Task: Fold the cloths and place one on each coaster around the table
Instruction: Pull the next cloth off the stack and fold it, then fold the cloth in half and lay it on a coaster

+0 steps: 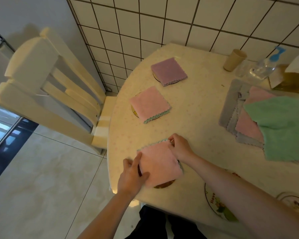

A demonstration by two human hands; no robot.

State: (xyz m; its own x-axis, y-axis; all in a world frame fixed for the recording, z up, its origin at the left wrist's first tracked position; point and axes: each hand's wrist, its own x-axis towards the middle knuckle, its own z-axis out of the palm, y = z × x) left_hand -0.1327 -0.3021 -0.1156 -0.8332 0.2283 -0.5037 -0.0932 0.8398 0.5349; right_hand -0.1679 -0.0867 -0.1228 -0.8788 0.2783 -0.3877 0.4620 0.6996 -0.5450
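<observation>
A wall of square white tiles with dark grout (162, 23) rises behind a round table under a cream, faintly dotted cover (197, 109). A cream-painted wooden chair with a slatted back (47, 83) stands pushed in at the table's left edge. The floor is large glossy beige tiles (41, 178); a dark glass door with a metal frame (5, 135) reflects light at far left

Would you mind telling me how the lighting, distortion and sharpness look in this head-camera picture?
Head view: dim, warm light tints the table yellowish; wide-angle distortion bends the tiled wall's grout lines and tilts the chair; the green cloth at the right edge looks soft and smeared; the plastic bottle is hazy; the left hand and right hand on the pink cloth are fairly sharp.
</observation>
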